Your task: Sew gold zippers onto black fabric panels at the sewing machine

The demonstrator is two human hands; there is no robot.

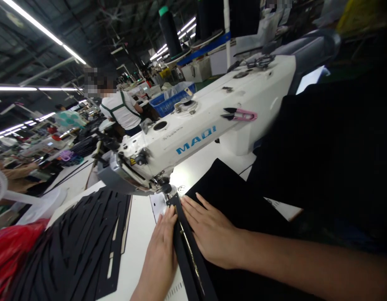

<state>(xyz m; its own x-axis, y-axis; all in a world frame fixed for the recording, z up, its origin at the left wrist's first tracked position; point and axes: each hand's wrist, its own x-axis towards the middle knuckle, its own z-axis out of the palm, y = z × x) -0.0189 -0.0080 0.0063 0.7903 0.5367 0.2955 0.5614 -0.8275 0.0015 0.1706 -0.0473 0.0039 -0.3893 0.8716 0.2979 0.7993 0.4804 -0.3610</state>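
Several tube lights (33,21) are lining a dark ceiling (86,33); a white desk (138,234) is carrying a glossy sewing machine (212,106) and fanned, slotted black pieces (70,246). The left hand (162,242), fingers together, and right hand (214,234), slightly spread, are lying flat along a gold-toothed black strip (183,259) reaching the machine.

Matt cloth (234,200), shiny metallic zip (188,247)
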